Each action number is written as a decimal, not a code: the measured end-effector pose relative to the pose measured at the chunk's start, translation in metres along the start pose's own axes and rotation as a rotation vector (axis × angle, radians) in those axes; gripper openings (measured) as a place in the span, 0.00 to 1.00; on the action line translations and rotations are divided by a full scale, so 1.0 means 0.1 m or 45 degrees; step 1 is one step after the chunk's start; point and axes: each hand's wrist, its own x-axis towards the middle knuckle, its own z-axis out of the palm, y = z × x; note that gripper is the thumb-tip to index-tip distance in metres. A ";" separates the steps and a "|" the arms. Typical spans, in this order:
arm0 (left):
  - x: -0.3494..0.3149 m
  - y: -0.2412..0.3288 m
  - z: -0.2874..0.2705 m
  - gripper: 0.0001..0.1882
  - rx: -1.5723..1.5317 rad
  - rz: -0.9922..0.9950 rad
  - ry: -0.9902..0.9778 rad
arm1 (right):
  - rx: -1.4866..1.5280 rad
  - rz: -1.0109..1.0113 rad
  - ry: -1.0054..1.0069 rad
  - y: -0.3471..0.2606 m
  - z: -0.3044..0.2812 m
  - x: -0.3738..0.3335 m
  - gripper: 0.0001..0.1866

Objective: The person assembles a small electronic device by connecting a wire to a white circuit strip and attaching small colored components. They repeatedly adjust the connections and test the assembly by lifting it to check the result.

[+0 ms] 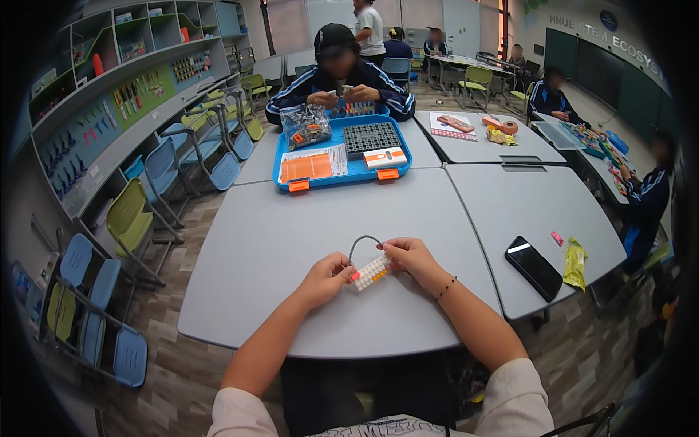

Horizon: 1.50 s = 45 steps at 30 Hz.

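Between my hands, just above the near part of the grey table (291,226), is a white studded building-block piece (369,275) with a pink bit at its left end and yellow bits along its near edge. A grey cable (366,237) arches over it from one end to the other. My left hand (327,279) pinches the left end by the pink bit. With thumb and fingers, my right hand (413,261) grips the right end, where the cable comes down; the fingertips partly hide that spot.
A blue tray (342,179) with orange latches holds a bag of parts (306,125), a dark grid block (373,138) and papers. Behind it a person in a cap (335,54) handles small parts. To the right lie a black phone (534,268) and a yellow wrapper (575,262).
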 end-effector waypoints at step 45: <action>-0.04 0.09 -0.01 0.13 0.494 0.171 0.090 | 0.175 -0.095 -0.031 0.09 -0.02 0.06 0.12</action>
